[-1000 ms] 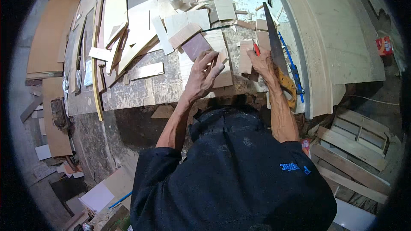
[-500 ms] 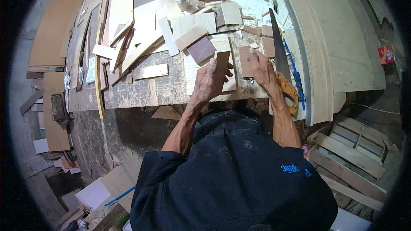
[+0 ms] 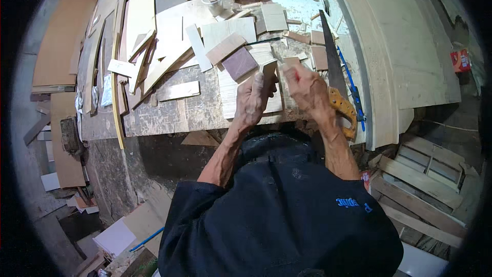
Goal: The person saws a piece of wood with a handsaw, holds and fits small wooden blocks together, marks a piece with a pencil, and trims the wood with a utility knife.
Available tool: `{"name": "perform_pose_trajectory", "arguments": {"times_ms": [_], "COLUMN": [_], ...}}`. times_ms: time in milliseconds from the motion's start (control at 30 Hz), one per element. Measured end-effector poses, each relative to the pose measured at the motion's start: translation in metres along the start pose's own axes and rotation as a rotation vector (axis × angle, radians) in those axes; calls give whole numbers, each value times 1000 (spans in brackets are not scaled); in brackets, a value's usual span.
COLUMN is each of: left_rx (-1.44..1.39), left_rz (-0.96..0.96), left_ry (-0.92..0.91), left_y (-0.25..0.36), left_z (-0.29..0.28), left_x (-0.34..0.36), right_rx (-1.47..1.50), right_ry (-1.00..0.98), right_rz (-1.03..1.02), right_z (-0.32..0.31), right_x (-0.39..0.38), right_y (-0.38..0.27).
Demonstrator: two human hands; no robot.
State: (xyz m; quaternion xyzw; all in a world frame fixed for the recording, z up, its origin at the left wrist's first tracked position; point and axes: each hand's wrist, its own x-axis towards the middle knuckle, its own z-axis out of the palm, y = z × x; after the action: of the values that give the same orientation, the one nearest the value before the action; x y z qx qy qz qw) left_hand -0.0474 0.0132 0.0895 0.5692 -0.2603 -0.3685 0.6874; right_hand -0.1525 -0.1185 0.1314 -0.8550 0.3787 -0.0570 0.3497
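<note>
Holding wood block (image 3: 268, 67): left hand (image 3: 251, 100) | Nearby: right hand (image 3: 309, 91) (blurred, cannot tell grip)

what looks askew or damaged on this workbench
The workbench top looks worn, its dark surface patchy and scraped near the front edge. On the left, a long narrow wooden strip juts past that edge.

Scuffed workbench (image 3: 177, 113): handsaw (image 3: 336, 74), clear cup (image 3: 213, 8), short pale board (image 3: 178, 91), scattered wood offcuts.
</note>
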Motion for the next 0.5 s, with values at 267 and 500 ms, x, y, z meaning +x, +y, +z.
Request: {"name": "perform_pose_trajectory", "arguments": {"times_ms": [267,500], "left_rx": [9,3], "left_rz": [47,99], "left_ry": [23,20], "left_y": [12,6], "left_z": [9,7], "left_x": [9,11], "right_rx": [93,85], "right_ry": [18,0], "right_rz": [-157,-232], "right_z": [-22,-19], "right_x": [-13,-14], "right_y": [-21,-27]}}
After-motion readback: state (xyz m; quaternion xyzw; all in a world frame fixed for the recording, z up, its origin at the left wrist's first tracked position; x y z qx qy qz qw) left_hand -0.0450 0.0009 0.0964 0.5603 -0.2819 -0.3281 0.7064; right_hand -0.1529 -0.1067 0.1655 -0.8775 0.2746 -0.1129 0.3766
